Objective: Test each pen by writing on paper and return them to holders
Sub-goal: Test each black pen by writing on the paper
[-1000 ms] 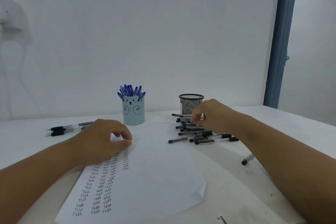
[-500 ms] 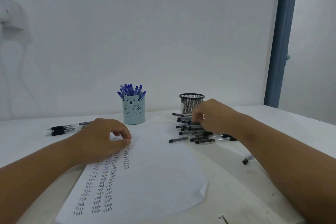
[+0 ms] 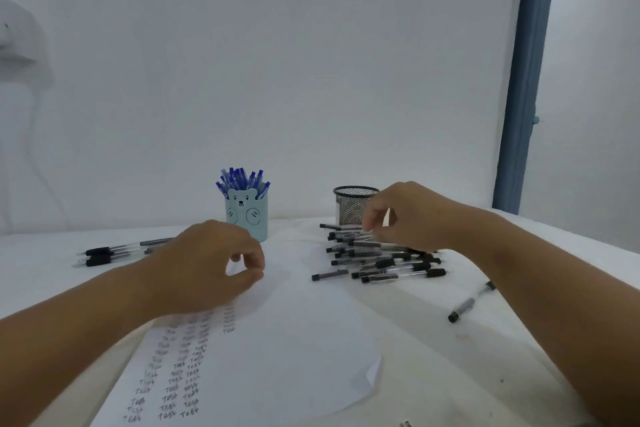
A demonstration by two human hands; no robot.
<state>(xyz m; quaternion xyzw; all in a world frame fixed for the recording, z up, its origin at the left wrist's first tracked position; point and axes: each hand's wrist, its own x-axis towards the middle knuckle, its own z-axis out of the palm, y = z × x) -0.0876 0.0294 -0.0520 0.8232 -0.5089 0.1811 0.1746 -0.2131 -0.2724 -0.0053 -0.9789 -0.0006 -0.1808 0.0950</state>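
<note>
Loosely curled left hand (image 3: 211,265) on paper (image 3: 277,350), right hand (image 3: 408,215) over pens (image 3: 381,258)

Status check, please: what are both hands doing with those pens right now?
Left hand curled on the paper, holding nothing. Right hand reaching into the black pen pile; grip unclear. Mesh holder unobstructed.

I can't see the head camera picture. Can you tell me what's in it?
A person's right hand reaches into a pile of black pens beside a mesh holder, while the left hand rests on paper covered in columns of "Test". A bear-faced cup holds blue pens.
</note>
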